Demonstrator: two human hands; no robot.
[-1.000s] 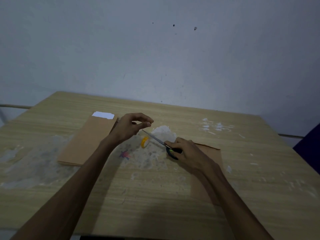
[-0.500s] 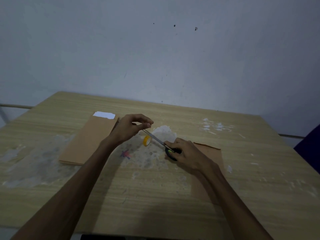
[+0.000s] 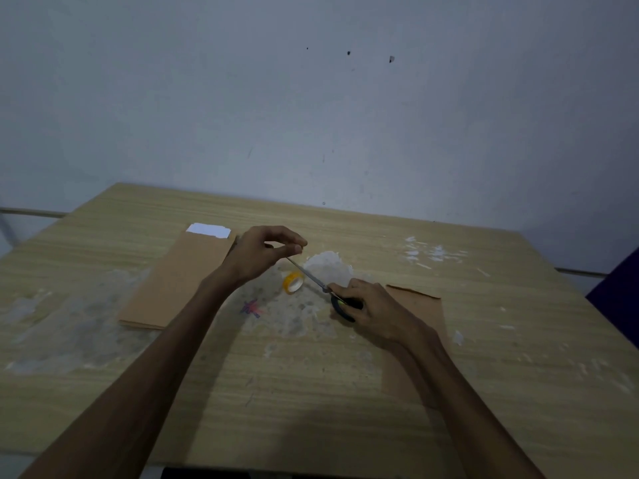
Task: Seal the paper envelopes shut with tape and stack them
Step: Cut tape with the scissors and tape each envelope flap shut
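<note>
Brown envelopes (image 3: 176, 278) flat on table (image 3: 311, 392), right hand (image 3: 373, 309) gripping scissors (image 3: 321, 288), left hand (image 3: 266, 250) pinched.

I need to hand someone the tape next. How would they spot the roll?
On the wooden table, look between the two hands. The tape roll hangs just under the scissors. It is the only small yellow ring there.

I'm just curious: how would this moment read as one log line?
left hand: pinching, tape strip unclear | right hand: holding scissors | tape roll: on table | envelopes: stacked left
</note>
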